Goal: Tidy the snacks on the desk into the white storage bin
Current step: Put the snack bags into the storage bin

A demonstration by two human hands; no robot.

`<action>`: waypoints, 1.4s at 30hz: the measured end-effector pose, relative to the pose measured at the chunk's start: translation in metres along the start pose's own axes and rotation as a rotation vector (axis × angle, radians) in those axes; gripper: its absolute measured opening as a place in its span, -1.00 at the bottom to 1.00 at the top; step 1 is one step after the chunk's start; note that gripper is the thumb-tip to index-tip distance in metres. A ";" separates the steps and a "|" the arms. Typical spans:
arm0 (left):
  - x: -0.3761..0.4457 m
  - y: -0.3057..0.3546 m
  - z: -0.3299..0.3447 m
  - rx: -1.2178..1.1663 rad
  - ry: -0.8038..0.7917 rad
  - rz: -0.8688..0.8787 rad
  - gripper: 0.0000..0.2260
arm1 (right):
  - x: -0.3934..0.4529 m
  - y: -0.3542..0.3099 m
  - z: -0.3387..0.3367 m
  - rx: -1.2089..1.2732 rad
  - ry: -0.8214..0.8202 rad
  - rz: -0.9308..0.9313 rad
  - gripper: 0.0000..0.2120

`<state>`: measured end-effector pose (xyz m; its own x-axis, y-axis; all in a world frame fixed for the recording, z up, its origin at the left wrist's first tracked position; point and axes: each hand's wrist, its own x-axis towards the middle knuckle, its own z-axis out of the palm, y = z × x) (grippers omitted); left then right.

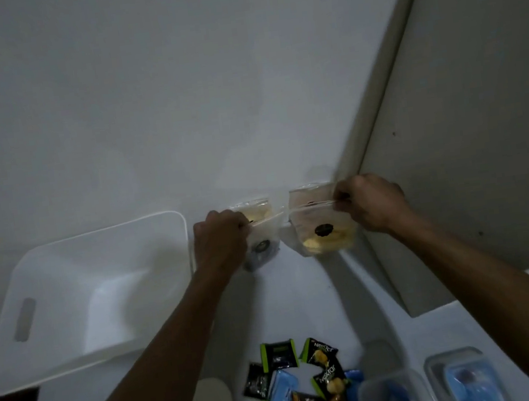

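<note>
While both arms stretch forward over the white desk [303, 303], each hand pinches a clear snack bag up near the wall. The left hand [219, 240] has its fingers closed on the top edge of the left clear bag [262, 231], which hangs just right of the white storage bin [78, 302]. The right hand [372, 201] is clamped the same way on the top edge of the right clear bag [322, 226], which holds pale yellow pieces and a dark round label. The two bags hang side by side, close together, lifted off the desk. The bin sits at the left of the desk with nothing visible inside it. Nearer the camera, a heap of green-and-black snack packets [317, 358] and blue packets [281, 400] lies on the desk, with two clear lidded containers [461, 376] to its right.
</note>
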<state>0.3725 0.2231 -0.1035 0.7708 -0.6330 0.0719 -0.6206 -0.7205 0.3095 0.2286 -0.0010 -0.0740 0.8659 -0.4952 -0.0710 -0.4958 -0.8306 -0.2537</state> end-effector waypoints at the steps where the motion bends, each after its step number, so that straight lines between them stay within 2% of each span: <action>1: -0.002 0.000 -0.007 0.001 0.014 0.025 -0.83 | -0.005 -0.005 -0.010 -0.025 0.007 -0.017 -0.90; 7: -0.017 -0.005 -0.085 -0.111 0.121 0.129 -0.85 | -0.045 -0.062 -0.093 -0.096 0.002 -0.075 -0.87; 11: -0.033 -0.026 -0.151 -0.133 0.158 0.194 -0.83 | -0.082 -0.126 -0.142 -0.086 0.064 -0.148 -0.87; 17: -0.060 -0.085 -0.224 -0.058 0.196 0.164 -0.85 | -0.111 -0.226 -0.164 -0.026 0.190 -0.250 -0.85; 22: -0.069 -0.137 -0.247 -0.105 0.166 0.065 -0.89 | -0.110 -0.296 -0.135 0.023 0.219 -0.320 -0.82; 27: -0.056 -0.174 -0.235 -0.213 0.162 -0.026 -0.92 | -0.087 -0.329 -0.075 -0.015 0.200 -0.354 -0.89; 36: -0.024 -0.197 -0.155 -0.129 0.158 -0.130 -0.93 | -0.029 -0.329 0.040 -0.049 0.214 -0.288 -0.83; 42: -0.004 -0.206 -0.107 -0.060 0.118 -0.135 -0.91 | 0.008 -0.318 0.096 -0.047 0.229 -0.218 -0.77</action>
<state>0.5125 0.4043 -0.0659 0.8603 -0.4915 0.1351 -0.5032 -0.7764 0.3794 0.3995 0.2833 -0.0865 0.9171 -0.3447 0.2001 -0.3076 -0.9314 -0.1944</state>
